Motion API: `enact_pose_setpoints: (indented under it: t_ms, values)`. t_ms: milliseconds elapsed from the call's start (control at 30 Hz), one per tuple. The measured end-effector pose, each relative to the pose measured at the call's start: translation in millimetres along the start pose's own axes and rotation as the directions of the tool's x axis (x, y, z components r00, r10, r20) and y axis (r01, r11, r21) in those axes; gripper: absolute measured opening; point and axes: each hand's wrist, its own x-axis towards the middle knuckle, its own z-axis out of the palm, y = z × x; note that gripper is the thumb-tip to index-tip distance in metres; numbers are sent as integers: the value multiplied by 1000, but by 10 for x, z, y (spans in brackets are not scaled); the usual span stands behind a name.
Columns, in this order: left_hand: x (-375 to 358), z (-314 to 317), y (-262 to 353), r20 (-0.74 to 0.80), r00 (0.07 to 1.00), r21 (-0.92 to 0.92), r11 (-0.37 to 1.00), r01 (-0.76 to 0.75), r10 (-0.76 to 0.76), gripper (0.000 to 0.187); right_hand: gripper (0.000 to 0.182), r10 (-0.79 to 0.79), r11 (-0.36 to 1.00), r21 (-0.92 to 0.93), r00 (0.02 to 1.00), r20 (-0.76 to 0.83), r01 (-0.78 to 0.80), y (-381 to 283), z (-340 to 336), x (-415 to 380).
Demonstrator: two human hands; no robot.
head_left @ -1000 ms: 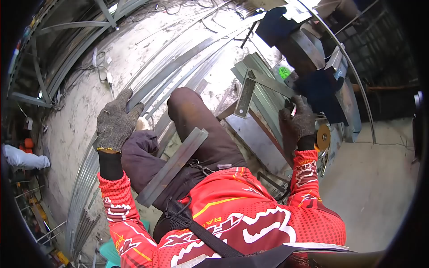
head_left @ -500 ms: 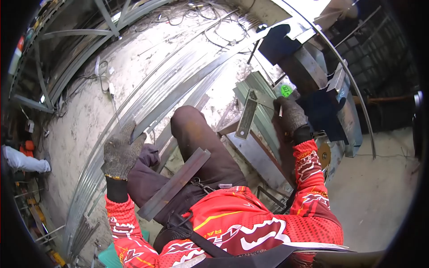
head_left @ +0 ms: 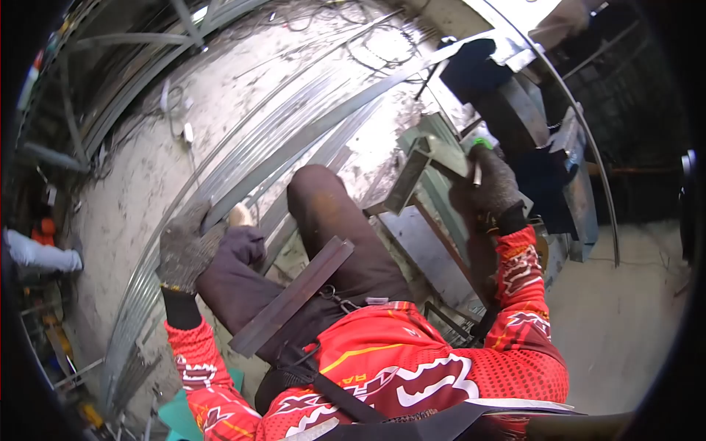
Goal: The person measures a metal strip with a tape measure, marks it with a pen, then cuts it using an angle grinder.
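Note:
My left hand (head_left: 187,250), in a grey knit glove, is closed around the near end of a long metal strip (head_left: 316,132) beside my left knee. On the other side, my gloved right hand (head_left: 494,187) grips one arm of an L-shaped metal square (head_left: 407,180). A thin white stick (head_left: 477,173) pokes out between its fingers. Just past the fingertips shows a round green label (head_left: 481,142); what it sits on is mostly hidden. Across my thighs lies a short steel channel (head_left: 290,298).
Long metal profiles (head_left: 243,165) lie along the pale floor to the left. Steel pieces (head_left: 434,257) stand between my knees and right arm. Dark blue cloth (head_left: 540,184) and metal sections (head_left: 581,198) sit at right. Another person's leg (head_left: 44,251) shows at far left.
My right hand has moved slightly right and up, and the square has tilted with it. My left hand has shifted a little to the left, still on the strip.

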Motion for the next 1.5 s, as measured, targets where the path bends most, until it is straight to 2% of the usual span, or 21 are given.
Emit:
enact_pose_setpoints:
  t_ms: [100,233,300,367,400,567,633,700,767,833,900,933,1000,1167,1233,1267,1333,1367,1433,1467,1500]
  values:
    - [0,13,52,-5,1000,-52,999,-8,8,52,40,15,990,141,999,-34,-10,91,-28,9]
    - [72,30,179,93,992,-161,982,102,-88,63,49,0,902,427,992,128,-55,-81,-277,-115]
    - [130,89,182,96,993,-149,986,78,-64,60,46,-70,856,514,998,1,60,-475,-60,-190]
    - [161,256,70,79,996,-490,869,71,-37,59,42,-116,806,582,993,-26,109,-965,136,-236]
    - [178,95,206,248,962,-584,776,241,-112,59,42,-158,769,626,987,-8,128,-1151,225,-251]
    - [324,309,-89,144,986,-820,547,169,-90,57,38,-239,734,677,955,175,60,-1745,686,-198]
    - [373,117,-41,432,891,-810,373,452,-140,53,29,-337,631,761,937,96,149,-1842,862,-169]
    - [485,46,-8,466,878,-802,366,472,-111,49,33,-218,654,755,942,254,-52,-1861,841,-220]
    - [650,-5,-12,457,883,-520,838,165,110,75,30,-244,645,764,941,236,-24,-1781,978,-215]
    - [833,104,-25,434,898,-496,852,167,77,67,27,-263,634,774,941,212,3,-1729,1009,-212]
    - [1026,-6,159,590,796,-319,945,74,137,55,25,-267,555,830,933,239,-54,-1732,960,-208]
    - [1057,-123,339,676,736,-247,930,272,-36,48,25,-268,554,831,933,242,-56,-1734,934,-202]
    - [1107,21,219,699,715,-298,905,304,-10,45,26,-247,486,847,897,368,-213,-1725,883,-200]
    - [1187,323,62,728,682,-457,792,405,71,39,27,-229,423,852,873,431,-310,-1687,808,-165]
    - [1220,239,167,748,662,-382,841,384,37,39,27,-236,359,868,866,441,-345,-1656,826,-170]
    - [1238,373,24,752,653,-457,783,422,87,39,27,-236,357,867,865,443,-346,-1660,809,-159]
    - [1249,420,-68,753,644,-524,717,461,136,38,21,-286,554,826,909,304,-102,-1666,761,-123]
    - [1244,447,-123,550,761,-594,802,66,345,36,21,-286,553,826,907,309,-107,-1643,800,-117]
    - [1253,404,-92,337,753,-544,770,-335,566,34,22,-222,460,882,949,224,-101,-1578,949,-99]
    - [1269,382,-80,473,782,-564,821,-86,407,31,25,-148,509,861,985,93,-5,-1517,1037,-53]
    - [1262,372,-69,609,755,-543,822,171,245,29,29,-234,644,748,972,-3,158,-1483,945,105]
